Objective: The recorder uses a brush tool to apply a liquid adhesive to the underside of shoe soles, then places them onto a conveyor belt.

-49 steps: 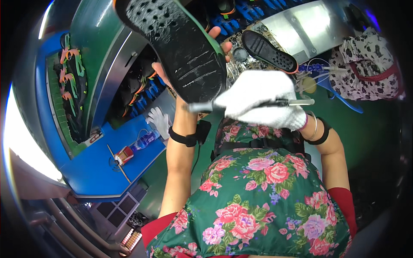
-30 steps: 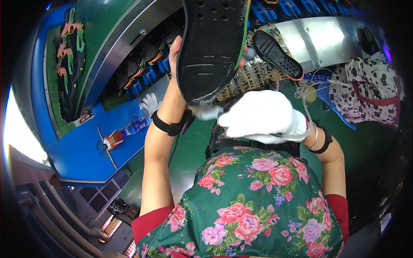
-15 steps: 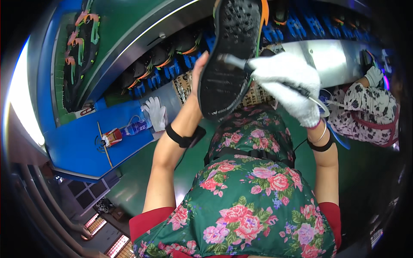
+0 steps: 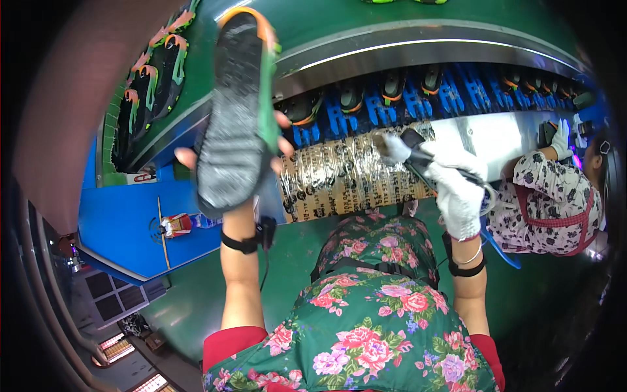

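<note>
My bare left hand (image 4: pixel 285 145) grips a shoe sole (image 4: pixel 232 130) from behind, its thumb and fingertips showing at the two edges. The sole stands upright at the left, dark and wet-looking on the face toward me, with a green side and an orange rim at the top. In a white glove, my right hand (image 4: pixel 457 189) is closed round a brush (image 4: pixel 396 149) with a dark handle, its bristles pointing left. A pale tube or cord loops beside the glove. The brush is apart from the sole, over brown wrapped sheeting (image 4: pixel 326 179).
Several dark soles stand on blue holders (image 4: pixel 385 108) along a line ahead. More soles (image 4: pixel 171 65) lie on a green surface at the far left. A blue table (image 4: pixel 124 225) carries a stick, a red packet (image 4: pixel 176 226) and a partly hidden bottle. Another person (image 4: pixel 555 202) works at the right.
The sole has moved left, away from the brush, which was over its face. My right hand has come lower with the brush. The view has turned somewhat to the right.
</note>
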Demonstrator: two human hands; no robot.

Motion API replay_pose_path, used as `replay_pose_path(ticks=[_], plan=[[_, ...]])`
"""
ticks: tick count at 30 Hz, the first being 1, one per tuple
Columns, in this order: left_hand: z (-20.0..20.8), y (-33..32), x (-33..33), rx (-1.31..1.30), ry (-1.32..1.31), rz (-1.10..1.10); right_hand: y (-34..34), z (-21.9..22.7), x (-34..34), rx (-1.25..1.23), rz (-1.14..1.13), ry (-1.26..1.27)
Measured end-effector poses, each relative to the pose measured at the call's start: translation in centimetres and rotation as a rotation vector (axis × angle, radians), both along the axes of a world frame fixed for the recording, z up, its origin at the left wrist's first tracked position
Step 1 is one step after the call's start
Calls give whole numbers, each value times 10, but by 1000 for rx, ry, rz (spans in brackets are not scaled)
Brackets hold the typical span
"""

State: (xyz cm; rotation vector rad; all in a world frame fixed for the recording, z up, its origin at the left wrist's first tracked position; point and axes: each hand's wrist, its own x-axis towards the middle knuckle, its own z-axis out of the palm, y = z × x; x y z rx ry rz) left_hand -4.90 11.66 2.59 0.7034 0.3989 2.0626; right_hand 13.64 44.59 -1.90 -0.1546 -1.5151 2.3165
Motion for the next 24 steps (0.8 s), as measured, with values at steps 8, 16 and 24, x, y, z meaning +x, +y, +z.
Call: replay_pose_path(ticks=[8, 16, 24], plan=[[5, -35, -99, 392, -764, 686, -38, -58, 3, -18, 176, -256], [11, 134, -64, -464, 25, 825, -28, -77, 25, -209, 62, -243], [1, 223, -166, -1114, 1151, 1095, -20, -86, 33, -378, -26, -213]])
